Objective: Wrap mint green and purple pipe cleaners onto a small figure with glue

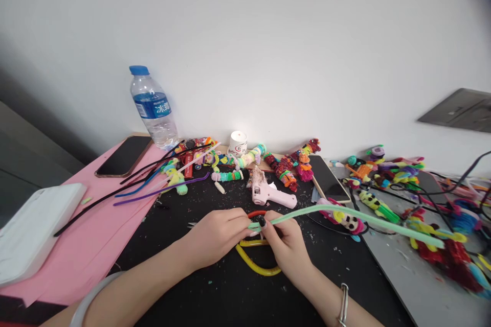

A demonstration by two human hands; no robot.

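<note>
A light green pipe cleaner [345, 210] runs between my hands, its long free end reaching out to the right. My left hand [220, 235] is closed in a pinch on its short end. My right hand [286, 240] pinches it close beside the left, thumb on top. Beneath my hands, on the black mat [215, 296], lies what looks like scissors, with a yellow handle loop [259, 267] and a red part; my fingers hide much of it. Just beyond sits a pale pink glue gun [270, 195] with a crusted nozzle.
Left are pink sheets [103, 225], a white box-like device [38, 230], a phone [125, 156], loose pipe cleaners [161, 191] and a water bottle [155, 107]. A paper cup [238, 143] and several fuzzy figures [286, 168] line the wall. More figures [378, 207] and cables lie right.
</note>
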